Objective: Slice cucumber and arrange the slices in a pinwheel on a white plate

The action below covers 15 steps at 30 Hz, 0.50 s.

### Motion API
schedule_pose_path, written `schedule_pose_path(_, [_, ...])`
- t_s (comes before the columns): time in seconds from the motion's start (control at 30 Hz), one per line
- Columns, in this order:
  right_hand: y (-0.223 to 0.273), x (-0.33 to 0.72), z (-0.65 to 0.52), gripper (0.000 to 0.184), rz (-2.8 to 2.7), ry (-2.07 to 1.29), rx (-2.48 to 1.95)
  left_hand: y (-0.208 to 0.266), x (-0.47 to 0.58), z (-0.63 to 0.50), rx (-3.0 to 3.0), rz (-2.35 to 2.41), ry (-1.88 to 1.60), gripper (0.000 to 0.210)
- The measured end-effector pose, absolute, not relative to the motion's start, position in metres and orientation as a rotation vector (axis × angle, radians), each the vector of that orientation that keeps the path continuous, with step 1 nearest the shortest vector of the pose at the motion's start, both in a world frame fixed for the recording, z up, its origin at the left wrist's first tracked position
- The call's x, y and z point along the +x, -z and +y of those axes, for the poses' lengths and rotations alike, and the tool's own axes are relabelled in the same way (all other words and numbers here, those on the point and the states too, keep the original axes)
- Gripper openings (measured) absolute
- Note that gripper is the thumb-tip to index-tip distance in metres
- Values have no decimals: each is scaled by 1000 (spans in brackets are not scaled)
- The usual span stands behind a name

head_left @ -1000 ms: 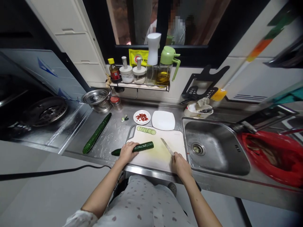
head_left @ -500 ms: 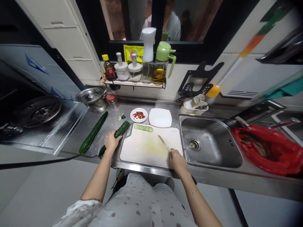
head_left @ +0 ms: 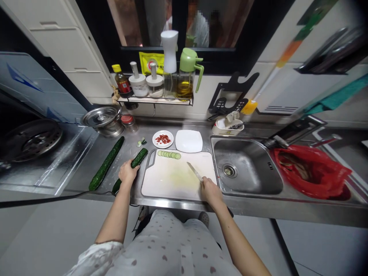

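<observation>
My left hand (head_left: 128, 171) is closed around the middle of a dark green cucumber (head_left: 140, 157), which lies on the steel counter left of the cutting board. In my right hand (head_left: 211, 190) is a knife (head_left: 194, 171), its blade pointing up and left over the white cutting board (head_left: 161, 182). A row of cucumber slices (head_left: 169, 154) overlaps along the board's far edge. Further left, a whole cucumber (head_left: 107, 163) rests on the counter. Small cucumber ends (head_left: 141, 142) sit beyond the held cucumber.
Behind the board stand a plate of chopped red pieces (head_left: 163, 139) and a white square plate (head_left: 188, 141). The sink (head_left: 247, 165) is to the right, with a red plastic bag (head_left: 310, 172) beyond it. A lidded pot (head_left: 103, 122) and a red-topped jar (head_left: 129, 123) stand back left.
The whole view has shifted, so the scene appears further left. Both hands keep their holds on the cucumber and the knife, with little movement relative to the counter.
</observation>
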State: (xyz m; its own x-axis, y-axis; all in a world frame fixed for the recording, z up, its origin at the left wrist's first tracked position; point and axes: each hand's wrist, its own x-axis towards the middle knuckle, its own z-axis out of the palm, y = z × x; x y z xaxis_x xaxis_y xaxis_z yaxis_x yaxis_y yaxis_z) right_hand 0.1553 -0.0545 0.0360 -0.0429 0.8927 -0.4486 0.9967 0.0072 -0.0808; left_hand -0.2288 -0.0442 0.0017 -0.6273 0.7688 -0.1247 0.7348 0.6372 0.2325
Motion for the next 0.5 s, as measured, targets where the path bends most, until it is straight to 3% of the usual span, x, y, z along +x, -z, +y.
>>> schedule_pose_path(0.5, [-38, 155, -55, 29, 2007, 530, 1959, 3, -219, -47, 1288, 2688, -206, 51])
